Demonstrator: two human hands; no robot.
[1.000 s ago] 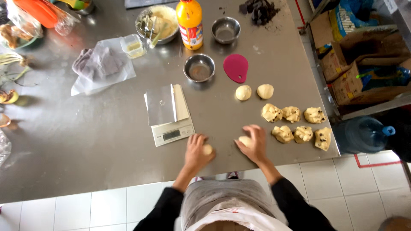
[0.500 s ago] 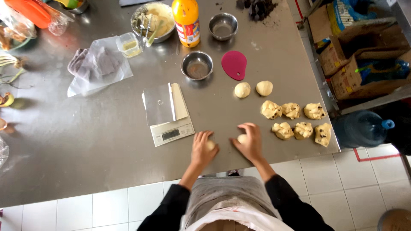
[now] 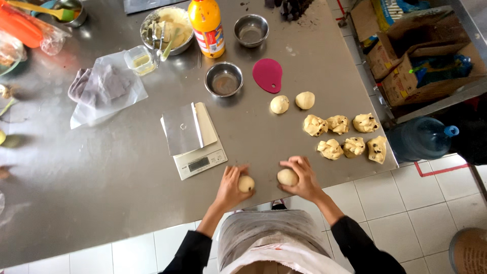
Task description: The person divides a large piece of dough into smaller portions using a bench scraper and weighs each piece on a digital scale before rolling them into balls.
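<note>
My left hand (image 3: 231, 185) cups a small pale dough ball (image 3: 246, 183) against the steel table (image 3: 101, 177) near its front edge. A second dough ball (image 3: 287, 177) lies under the curled fingers of my right hand (image 3: 303, 177). Two smooth round dough balls (image 3: 292, 102) rest further back on the table. To their right lie several rough dough pieces (image 3: 345, 136) with dark specks, in two rows.
A white kitchen scale (image 3: 195, 139) stands left of my hands. Behind it are a steel bowl (image 3: 223, 79), a pink scraper (image 3: 267, 75), an orange bottle (image 3: 206, 26), another bowl (image 3: 251, 30) and a mixing bowl with batter (image 3: 170, 28). Cardboard boxes (image 3: 411, 56) and a water jug (image 3: 418, 138) sit off the table's right edge.
Both hands have kept circling on the table over the dough balls; the two balls now show more clearly beside the fingers. Nothing else on the table moved.
</note>
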